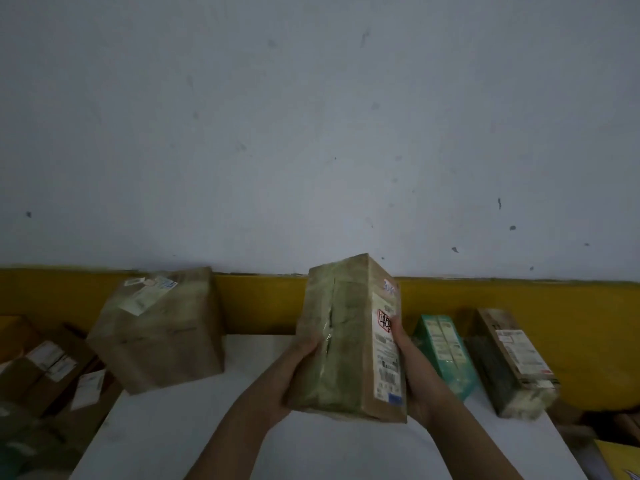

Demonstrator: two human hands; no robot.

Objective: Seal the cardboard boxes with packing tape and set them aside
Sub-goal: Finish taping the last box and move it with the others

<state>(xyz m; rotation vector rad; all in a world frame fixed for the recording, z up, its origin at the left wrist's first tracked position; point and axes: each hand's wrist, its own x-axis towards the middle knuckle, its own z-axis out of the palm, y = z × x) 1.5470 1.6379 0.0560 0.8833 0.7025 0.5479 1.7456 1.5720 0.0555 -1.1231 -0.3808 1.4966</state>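
Note:
A tall brown cardboard box (349,337) is held up above the white table (173,427), its taped seam facing me and a white shipping label on its right side. My left hand (294,362) grips the box's left side. On the labelled right side my right hand (412,362) holds it, thumb on the label. No tape roll is in view.
A large brown box (162,327) sits at the table's back left. A green carton (446,351) and a labelled brown box (516,362) lie at the right. More boxes (45,365) are stacked left of the table. A white and yellow wall stands behind.

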